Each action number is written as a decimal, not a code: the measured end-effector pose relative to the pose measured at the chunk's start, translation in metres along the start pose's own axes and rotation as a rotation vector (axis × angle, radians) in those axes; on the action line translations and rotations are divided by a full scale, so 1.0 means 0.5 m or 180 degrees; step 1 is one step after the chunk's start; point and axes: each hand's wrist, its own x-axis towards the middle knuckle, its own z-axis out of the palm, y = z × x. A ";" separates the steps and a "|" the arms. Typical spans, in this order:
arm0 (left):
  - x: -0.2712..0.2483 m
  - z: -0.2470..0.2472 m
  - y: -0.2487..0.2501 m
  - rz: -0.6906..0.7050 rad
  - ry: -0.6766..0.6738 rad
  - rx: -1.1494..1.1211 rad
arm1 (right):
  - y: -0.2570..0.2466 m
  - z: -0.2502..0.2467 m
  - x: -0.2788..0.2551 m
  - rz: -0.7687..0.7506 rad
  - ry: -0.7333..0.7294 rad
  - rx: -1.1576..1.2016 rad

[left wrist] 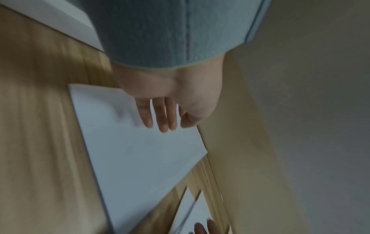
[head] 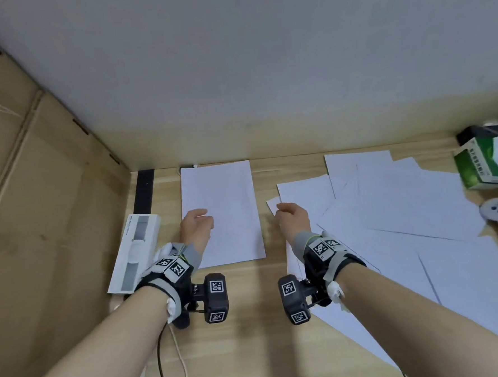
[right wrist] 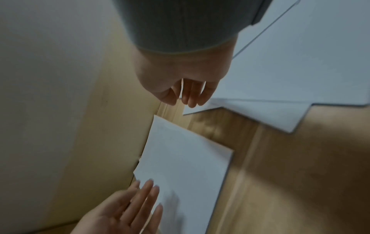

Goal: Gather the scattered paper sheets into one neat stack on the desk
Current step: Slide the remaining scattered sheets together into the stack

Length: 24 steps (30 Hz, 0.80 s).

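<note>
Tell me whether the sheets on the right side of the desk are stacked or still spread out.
Spread out. The loose sheets lie fanned at different angles, overlapping, corners sticking out, apart from the neat stack.

Both bare forearms reach forward side by side, each wrist strapped with a grey band. The left hand (head: pixel 197 224) has straight, relaxed fingers; the right hand (head: pixel 292 217) hangs with fingers loosely extended.
</note>
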 end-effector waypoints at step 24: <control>-0.150 0.579 0.032 -0.0169 -0.1242 0.0670 | 0.174 -0.614 0.172 0.0171 0.0649 -0.0179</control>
